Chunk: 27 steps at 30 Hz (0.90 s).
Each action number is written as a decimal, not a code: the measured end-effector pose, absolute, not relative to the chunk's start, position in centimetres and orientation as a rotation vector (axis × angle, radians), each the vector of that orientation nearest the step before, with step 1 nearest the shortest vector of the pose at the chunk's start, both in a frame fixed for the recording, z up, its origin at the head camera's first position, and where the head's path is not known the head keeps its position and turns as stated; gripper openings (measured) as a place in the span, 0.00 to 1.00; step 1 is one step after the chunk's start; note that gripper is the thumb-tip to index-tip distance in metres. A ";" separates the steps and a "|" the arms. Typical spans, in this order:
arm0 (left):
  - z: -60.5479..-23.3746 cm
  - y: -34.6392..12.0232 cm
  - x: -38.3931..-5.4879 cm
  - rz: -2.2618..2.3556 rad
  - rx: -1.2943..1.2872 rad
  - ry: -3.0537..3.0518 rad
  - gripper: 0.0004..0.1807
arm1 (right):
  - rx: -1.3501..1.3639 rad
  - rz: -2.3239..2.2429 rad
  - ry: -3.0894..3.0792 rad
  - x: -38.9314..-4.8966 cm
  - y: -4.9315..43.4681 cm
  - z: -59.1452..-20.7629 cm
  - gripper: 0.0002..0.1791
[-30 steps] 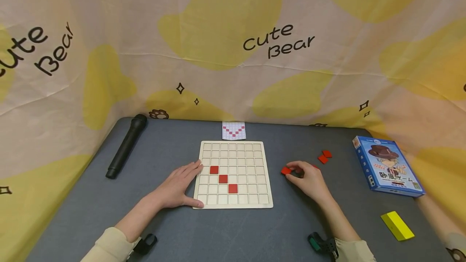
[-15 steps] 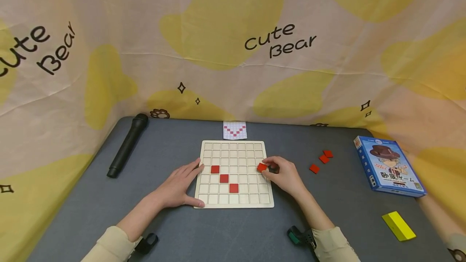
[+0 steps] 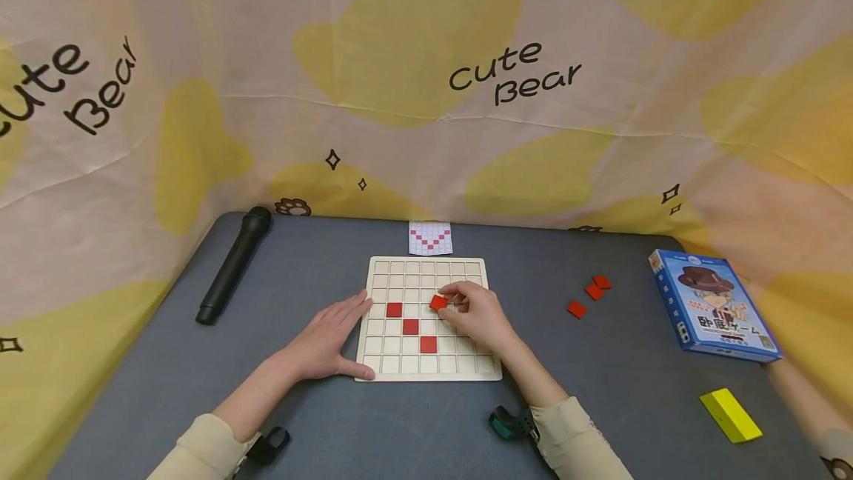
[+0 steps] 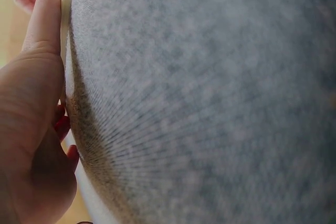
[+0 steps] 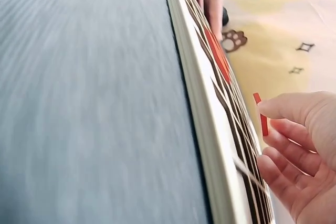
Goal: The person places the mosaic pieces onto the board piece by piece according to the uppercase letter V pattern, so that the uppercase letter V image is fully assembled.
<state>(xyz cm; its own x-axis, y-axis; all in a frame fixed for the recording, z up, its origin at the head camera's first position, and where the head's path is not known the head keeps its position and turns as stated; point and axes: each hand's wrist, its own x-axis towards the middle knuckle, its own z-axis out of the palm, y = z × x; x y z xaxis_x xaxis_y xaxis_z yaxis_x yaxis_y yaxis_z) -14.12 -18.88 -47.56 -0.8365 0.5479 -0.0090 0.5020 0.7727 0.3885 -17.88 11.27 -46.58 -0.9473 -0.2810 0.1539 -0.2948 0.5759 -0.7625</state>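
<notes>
A pale square grid board (image 3: 393, 366) lies on the dark grey table, with three red square tiles (image 3: 410, 327) set in its cells along a diagonal. My right hand (image 3: 478, 317) pinches another red tile (image 3: 437, 303) between thumb and fingers, over the middle of the board. In the right wrist view that pinched tile (image 5: 261, 115) is seen edge-on, raised above the grid. My left hand (image 3: 328, 339) rests with spread fingers at the board's left edge, thumb at the near left corner.
Three loose red tiles (image 3: 577, 309) lie right of the board. A card with a V pattern (image 3: 430, 238) lies behind it. A black microphone (image 3: 233, 265) is on the left. A blue game box (image 3: 716, 306) and a yellow block (image 3: 730, 415) stand at right, near another person's arm (image 3: 803, 398).
My right hand has carried a red tile leftward from the loose tiles to over the middle of the board. The left hand has stayed at the board's edge.
</notes>
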 end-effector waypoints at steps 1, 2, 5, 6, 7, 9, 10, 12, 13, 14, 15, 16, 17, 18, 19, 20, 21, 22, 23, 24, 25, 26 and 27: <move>-47.6 -18.9 -14.1 0.572 0.843 2.842 0.68 | 0.517 1.349 -2.774 -17.9 10.9 -46.6 0.15; -47.6 -18.9 -14.1 0.573 0.837 2.839 0.68 | 0.528 1.352 -2.774 -18.0 10.5 -46.7 0.15; -47.6 -18.9 -14.1 0.585 0.838 2.836 0.68 | 0.569 1.347 -2.776 -18.2 9.2 -46.7 0.15; -47.5 -18.9 -14.2 0.590 0.841 2.836 0.68 | 0.586 1.339 -2.777 -18.3 8.8 -46.7 0.15; -47.5 -18.9 -14.2 0.589 0.836 2.832 0.68 | 0.604 1.324 -2.777 -18.4 8.4 -46.7 0.15; -47.6 -18.9 -14.2 0.585 0.841 2.834 0.68 | 0.639 1.303 -2.771 -18.7 7.5 -46.7 0.14; -47.6 -18.9 -14.2 0.584 0.840 2.832 0.68 | 0.656 1.290 -2.765 -18.8 7.1 -46.7 0.14; -47.6 -18.9 -14.2 0.582 0.838 2.829 0.68 | 0.680 1.274 -2.758 -19.1 6.2 -46.7 0.13; -47.5 -18.9 -14.2 0.580 0.834 2.827 0.68 | 0.688 1.273 -2.754 -19.2 5.8 -46.7 0.13; -47.6 -18.9 -14.2 0.581 0.838 2.830 0.68 | 0.693 1.276 -2.754 -19.4 5.4 -46.7 0.12; -47.5 -18.9 -14.2 0.585 0.835 2.828 0.68 | 0.700 1.278 -2.755 -19.5 5.0 -46.7 0.11; -47.5 -18.9 -14.2 0.585 0.824 2.822 0.68 | 0.702 1.275 -2.762 -19.6 4.7 -46.8 0.11; -47.5 -18.9 -14.1 0.588 0.819 2.820 0.68 | 0.712 1.268 -2.766 -19.7 4.3 -46.8 0.10; -47.5 -19.0 -14.1 0.590 0.816 2.818 0.68 | 0.721 1.255 -2.769 -19.8 4.0 -46.9 0.09; -47.5 -19.0 -14.1 0.590 0.812 2.817 0.68 | 0.733 1.231 -2.771 -20.0 3.8 -47.0 0.09; -47.5 -18.9 -14.1 0.589 0.811 2.815 0.68 | 0.743 1.203 -2.769 -20.1 3.5 -47.1 0.08; -47.5 -18.9 -14.1 0.590 0.803 2.809 0.68 | 0.755 1.176 -2.765 -20.2 3.3 -47.2 0.07; -47.5 -19.0 -14.1 0.590 0.803 2.806 0.68 | 0.765 1.149 -2.759 -20.4 3.1 -47.3 0.06; -47.6 -19.0 -14.1 0.591 0.804 2.805 0.68 | 0.774 1.125 -2.753 -20.6 3.0 -47.4 0.05; -47.6 -19.0 -14.1 0.588 0.807 2.804 0.67 | 0.777 1.106 -2.749 -20.7 2.8 -47.5 0.04; -47.6 -18.9 -14.1 0.587 0.808 2.802 0.67 | 0.782 1.098 -2.745 -20.8 2.7 -47.5 0.03; -47.6 -18.9 -14.1 0.589 0.810 2.800 0.67 | 0.789 1.097 -2.738 -20.8 2.6 -47.5 0.02; -47.6 -19.0 -14.1 0.592 0.815 2.799 0.67 | 0.795 1.099 -2.733 -20.9 2.5 -47.5 0.01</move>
<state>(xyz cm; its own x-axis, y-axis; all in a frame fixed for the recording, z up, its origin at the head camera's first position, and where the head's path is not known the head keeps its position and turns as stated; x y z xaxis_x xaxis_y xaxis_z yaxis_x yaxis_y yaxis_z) -14.11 -18.96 -47.59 -0.8371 0.5450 -0.0480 0.4789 0.7723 0.4174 -20.88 2.49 -47.49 -0.8603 -0.4333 0.2687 -0.4987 0.6053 -0.6205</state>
